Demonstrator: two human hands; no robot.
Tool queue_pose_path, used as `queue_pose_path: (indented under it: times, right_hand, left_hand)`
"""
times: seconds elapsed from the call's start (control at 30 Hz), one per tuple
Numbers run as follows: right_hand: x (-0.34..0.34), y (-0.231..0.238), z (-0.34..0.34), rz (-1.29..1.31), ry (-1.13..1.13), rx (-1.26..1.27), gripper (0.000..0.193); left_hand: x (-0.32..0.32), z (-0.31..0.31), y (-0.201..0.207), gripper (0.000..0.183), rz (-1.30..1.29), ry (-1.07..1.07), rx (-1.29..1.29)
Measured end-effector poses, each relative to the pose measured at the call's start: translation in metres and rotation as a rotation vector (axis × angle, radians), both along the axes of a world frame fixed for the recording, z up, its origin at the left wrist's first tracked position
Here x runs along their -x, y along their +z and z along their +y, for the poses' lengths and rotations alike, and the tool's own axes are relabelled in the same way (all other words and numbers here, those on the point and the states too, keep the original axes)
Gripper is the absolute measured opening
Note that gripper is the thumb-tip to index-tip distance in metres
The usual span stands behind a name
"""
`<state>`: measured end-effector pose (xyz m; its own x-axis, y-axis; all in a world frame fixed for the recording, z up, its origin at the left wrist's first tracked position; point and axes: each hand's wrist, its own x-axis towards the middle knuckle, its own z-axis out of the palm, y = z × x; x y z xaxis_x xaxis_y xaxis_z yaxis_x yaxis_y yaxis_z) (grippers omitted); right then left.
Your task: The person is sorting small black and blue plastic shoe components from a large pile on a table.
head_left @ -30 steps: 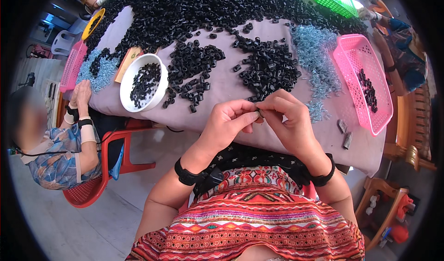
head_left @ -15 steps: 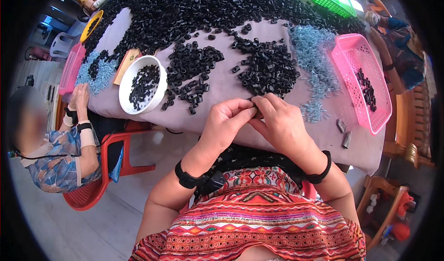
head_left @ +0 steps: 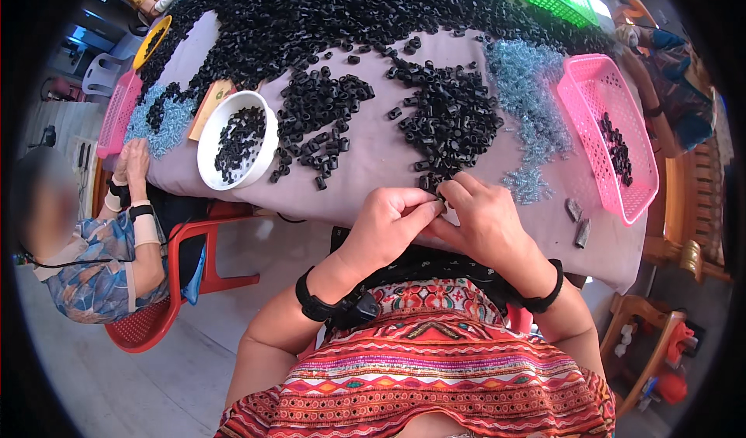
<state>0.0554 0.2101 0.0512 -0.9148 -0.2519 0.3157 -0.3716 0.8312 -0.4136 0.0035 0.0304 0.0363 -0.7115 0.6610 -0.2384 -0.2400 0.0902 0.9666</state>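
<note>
We notice that the person's bare left hand (head_left: 392, 222) and bare right hand (head_left: 488, 219) have drawn a little lower in the frame over the last half second, so that a few short black tubular pieces (head_left: 427, 182) at the foot of the right-of-centre pile of glossy black pieces (head_left: 454, 119) now show above the fingertips, where the hands covered them. We take this to mean that the handling is being done just off the pile, with nothing set down yet. The left thumb and forefinger are pressed together in a pinch, apparently on a small dark piece (head_left: 442, 201), which sits where both hands meet, at the centre of the frame. The right fingers are bent over that same spot with the thumb beneath, but we can't say whether they grip it too. To the upper right, the spread of clear bluish slivers (head_left: 532, 96) and the pink perforated plastic basket (head_left: 643, 178) look unchanged, as does the white round plastic bowl (head_left: 266, 156) at centre left. Much escapes us: the piece's shape is lost between the fingers, the undersides of both hands are out of sight, the big black heap (head_left: 311, 19) is cut by the upper edge, and the contents of the green plastic basket (head_left: 559, 3) at upper right wash out in glare.
</note>
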Motion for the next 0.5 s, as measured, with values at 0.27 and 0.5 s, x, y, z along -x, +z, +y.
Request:
queue_pose_path:
  times: [0.27, 0.5]
  right_hand:
    - [-0.011, 0.002, -0.001, -0.055, -0.028, 0.000, 0.030]
    - [-0.017, -0.007, -0.007, -0.069, -0.048, -0.036, 0.032]
  left_hand:
    - [-0.005, 0.002, 0.006, 0.018, 0.100, -0.027, 0.131]
    - [-0.010, -0.002, -0.004, 0.020, 0.080, -0.062, 0.192]
